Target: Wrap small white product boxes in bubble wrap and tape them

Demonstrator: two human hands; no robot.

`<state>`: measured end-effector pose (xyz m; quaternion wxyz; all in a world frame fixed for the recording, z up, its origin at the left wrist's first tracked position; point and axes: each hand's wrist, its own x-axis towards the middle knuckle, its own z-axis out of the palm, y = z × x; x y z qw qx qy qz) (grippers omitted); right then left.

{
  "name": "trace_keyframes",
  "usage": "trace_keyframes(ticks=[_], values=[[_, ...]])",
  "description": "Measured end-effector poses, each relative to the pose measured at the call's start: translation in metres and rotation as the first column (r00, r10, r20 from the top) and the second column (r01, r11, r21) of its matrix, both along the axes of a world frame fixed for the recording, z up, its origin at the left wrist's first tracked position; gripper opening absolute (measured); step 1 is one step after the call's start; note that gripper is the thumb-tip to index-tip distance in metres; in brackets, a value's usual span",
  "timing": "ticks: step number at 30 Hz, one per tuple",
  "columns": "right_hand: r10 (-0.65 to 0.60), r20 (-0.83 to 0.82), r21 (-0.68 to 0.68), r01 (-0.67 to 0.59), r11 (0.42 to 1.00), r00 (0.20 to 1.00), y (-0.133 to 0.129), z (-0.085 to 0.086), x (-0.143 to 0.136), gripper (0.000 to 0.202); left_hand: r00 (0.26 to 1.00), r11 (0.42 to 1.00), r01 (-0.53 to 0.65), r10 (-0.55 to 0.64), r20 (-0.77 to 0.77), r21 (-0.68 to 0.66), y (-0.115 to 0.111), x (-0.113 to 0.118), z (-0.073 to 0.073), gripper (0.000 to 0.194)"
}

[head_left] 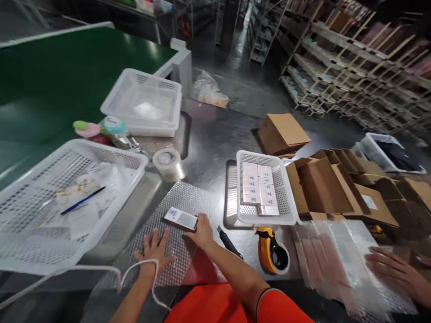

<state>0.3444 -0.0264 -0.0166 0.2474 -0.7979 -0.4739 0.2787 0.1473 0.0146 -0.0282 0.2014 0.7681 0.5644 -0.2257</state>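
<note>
A sheet of bubble wrap [183, 197] lies on the metal table in front of me. My left hand [155, 253] rests on it with the fingers spread. A small white box [182, 218] with printing on its top face is over the sheet, and my right hand [203, 231] grips its right end between thumb and fingers. Right of that hand lies a black utility knife [229, 242]. Beyond it is a yellow tape dispenser [267, 251]. A white basket [286, 197] behind them holds several similar small white boxes [250, 183] in two columns.
A white cable [101, 268] crosses my left forearm. At left stand a large white basket [20, 193] with plastic bags and a blue pen [82, 201], and a tape roll [167, 162]. Cardboard boxes [323, 188] sit at right, where another person's hand [393, 269] touches plastic packaging [336, 260].
</note>
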Motion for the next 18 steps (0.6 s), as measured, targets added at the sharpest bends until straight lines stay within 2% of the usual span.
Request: trace_keyframes(ticks=[2,4,5,7,9,11,13,16,18], values=[[0.038,0.075,0.142,-0.048,0.989,0.996,-0.002,0.022,0.033,0.076,0.999,0.998,0.04,-0.04,0.002,0.047,-0.002,-0.004,-0.007,0.089],[-0.018,0.207,0.27,-0.04,0.962,0.978,-0.01,0.051,0.087,0.055,0.997,0.992,0.079,-0.081,0.012,0.1,-0.003,-0.007,-0.01,0.085],[-0.073,0.285,0.285,-0.012,0.958,0.956,-0.015,0.066,0.119,0.043,0.995,0.988,0.095,-0.097,0.016,0.121,-0.004,-0.008,-0.009,0.084],[-0.141,0.452,0.154,0.079,0.985,0.881,-0.028,0.091,0.182,0.036,0.993,0.984,0.114,-0.116,0.004,0.138,-0.005,-0.008,-0.007,0.083],[-0.059,0.56,-0.073,0.12,0.99,0.826,-0.042,0.104,0.232,0.039,0.992,0.984,0.123,-0.12,-0.032,0.126,-0.005,-0.005,-0.003,0.085],[0.078,0.571,-0.231,0.069,0.971,0.817,-0.055,0.103,0.264,0.044,0.994,0.989,0.102,-0.097,-0.051,0.106,-0.005,-0.001,-0.002,0.089],[0.22,0.569,-0.338,-0.019,0.941,0.792,-0.064,0.09,0.279,0.052,0.997,0.994,0.065,-0.063,-0.035,0.084,-0.003,0.004,-0.005,0.094],[0.333,0.589,-0.372,-0.118,0.921,0.736,-0.068,0.069,0.286,0.052,1.0,0.997,0.023,-0.023,0.0,0.076,0.003,0.009,-0.009,0.099],[0.353,0.591,-0.365,-0.15,0.919,0.726,-0.065,0.065,0.286,0.043,1.0,0.999,-0.009,0.009,0.01,0.032,0.007,0.01,-0.01,0.101]])
